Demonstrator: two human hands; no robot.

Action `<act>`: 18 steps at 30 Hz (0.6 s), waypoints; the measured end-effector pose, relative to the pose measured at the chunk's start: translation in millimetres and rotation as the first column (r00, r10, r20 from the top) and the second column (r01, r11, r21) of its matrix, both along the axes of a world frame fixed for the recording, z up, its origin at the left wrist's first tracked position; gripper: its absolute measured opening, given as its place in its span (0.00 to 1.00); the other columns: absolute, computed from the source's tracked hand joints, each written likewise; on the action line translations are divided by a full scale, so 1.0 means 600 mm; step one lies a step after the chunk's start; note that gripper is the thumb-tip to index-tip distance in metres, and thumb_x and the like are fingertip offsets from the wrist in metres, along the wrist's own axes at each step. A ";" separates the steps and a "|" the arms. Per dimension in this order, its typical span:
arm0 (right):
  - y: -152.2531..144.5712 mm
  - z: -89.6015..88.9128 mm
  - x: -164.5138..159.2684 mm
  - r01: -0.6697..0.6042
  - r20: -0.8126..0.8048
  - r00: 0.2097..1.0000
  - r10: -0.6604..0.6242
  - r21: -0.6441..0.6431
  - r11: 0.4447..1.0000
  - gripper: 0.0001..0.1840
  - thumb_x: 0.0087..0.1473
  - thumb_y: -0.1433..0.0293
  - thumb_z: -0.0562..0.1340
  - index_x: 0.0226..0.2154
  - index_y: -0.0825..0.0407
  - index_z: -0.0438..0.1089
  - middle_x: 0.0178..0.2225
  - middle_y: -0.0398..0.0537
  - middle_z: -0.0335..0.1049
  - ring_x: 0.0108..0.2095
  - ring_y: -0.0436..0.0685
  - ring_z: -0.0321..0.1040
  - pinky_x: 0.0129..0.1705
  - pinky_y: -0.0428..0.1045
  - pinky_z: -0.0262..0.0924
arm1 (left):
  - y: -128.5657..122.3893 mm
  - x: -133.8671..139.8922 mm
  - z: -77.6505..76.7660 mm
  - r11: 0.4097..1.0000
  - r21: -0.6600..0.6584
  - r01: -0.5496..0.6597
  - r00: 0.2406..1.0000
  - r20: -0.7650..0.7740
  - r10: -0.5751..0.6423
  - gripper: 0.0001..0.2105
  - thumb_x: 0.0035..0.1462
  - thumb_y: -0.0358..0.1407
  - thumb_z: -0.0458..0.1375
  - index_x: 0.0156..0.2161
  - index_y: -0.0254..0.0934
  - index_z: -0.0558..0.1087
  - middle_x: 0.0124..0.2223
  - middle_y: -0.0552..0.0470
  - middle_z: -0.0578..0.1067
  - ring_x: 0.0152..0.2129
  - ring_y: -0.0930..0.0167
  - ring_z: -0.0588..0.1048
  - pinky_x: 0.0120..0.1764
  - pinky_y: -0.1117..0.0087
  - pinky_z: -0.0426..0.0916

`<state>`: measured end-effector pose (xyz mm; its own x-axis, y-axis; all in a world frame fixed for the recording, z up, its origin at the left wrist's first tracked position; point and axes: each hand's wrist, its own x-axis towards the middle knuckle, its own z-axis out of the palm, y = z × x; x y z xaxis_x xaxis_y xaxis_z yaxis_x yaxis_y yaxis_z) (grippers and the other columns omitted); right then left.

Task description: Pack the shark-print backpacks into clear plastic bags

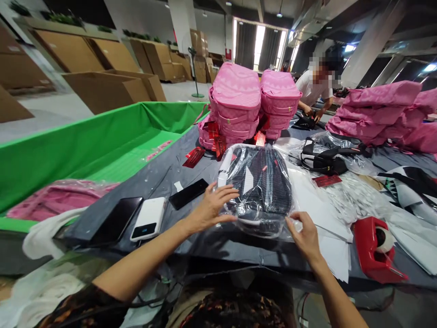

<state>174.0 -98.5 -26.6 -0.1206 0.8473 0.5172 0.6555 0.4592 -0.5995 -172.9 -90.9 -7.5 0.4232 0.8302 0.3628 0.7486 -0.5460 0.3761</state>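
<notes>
In front of me a black and white backpack (262,182) lies flat on the dark tabletop, inside a clear plastic bag (273,230). My left hand (215,205) rests over the bag's left side, its fingers stretched out and spread. At the near right corner my right hand (303,230) pinches the edge of the plastic between thumb and fingers. The backpack's straps and back are hidden beneath it.
Pink backpacks (235,100) with red tags stand stacked behind. A red tape dispenser (373,248) is at right, near white paper sheets (324,205). Phones and a white power bank (148,218) lie left, beside a green-lined bin (119,146). Another person (316,89) works across the table.
</notes>
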 end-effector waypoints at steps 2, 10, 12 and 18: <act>-0.034 -0.014 0.033 0.028 -0.013 1.000 -0.029 -0.050 0.998 0.15 0.60 0.55 0.60 0.30 0.48 0.68 0.30 0.47 0.71 0.33 0.58 0.68 0.38 0.52 0.63 | 0.017 0.012 -0.021 0.987 -0.006 0.160 0.969 -0.191 -0.158 0.33 0.58 0.46 0.63 0.66 0.42 0.59 0.68 0.42 0.63 0.67 0.58 0.56 0.68 0.47 0.35; -0.160 -0.047 0.048 0.113 -0.126 0.984 -0.125 -0.094 0.989 0.14 0.58 0.56 0.64 0.28 0.47 0.72 0.27 0.49 0.71 0.30 0.59 0.69 0.34 0.52 0.65 | 0.078 0.011 -0.082 0.934 -0.173 0.314 0.875 -0.328 -0.355 0.36 0.56 0.24 0.53 0.69 0.40 0.52 0.70 0.41 0.59 0.66 0.67 0.59 0.69 0.56 0.44; -0.176 -0.081 0.057 0.066 -0.184 0.976 -0.118 -0.267 0.961 0.17 0.54 0.52 0.66 0.25 0.47 0.72 0.24 0.47 0.69 0.26 0.58 0.67 0.30 0.51 0.64 | 0.065 0.013 -0.059 0.932 -0.172 0.318 0.864 -0.353 -0.359 0.38 0.55 0.30 0.57 0.70 0.36 0.49 0.70 0.36 0.57 0.67 0.62 0.58 0.69 0.51 0.40; -0.131 -0.138 0.066 -0.234 -0.647 0.583 -0.491 -0.713 0.661 0.34 0.32 0.48 0.76 0.39 0.49 0.75 0.39 0.56 0.78 0.38 0.66 0.76 0.34 0.55 0.71 | -0.013 0.127 -0.035 0.986 0.032 0.161 0.891 -0.435 -0.131 0.56 0.49 0.52 0.64 0.71 0.28 0.38 0.72 0.28 0.44 0.70 0.50 0.39 0.68 0.43 0.35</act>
<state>213.6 -177.0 -109.6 0.1334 0.9127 -0.3863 -0.1918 -0.3586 -0.9136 -96.8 -98.6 -28.2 0.6648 0.7275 0.1695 0.7388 -0.6740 -0.0047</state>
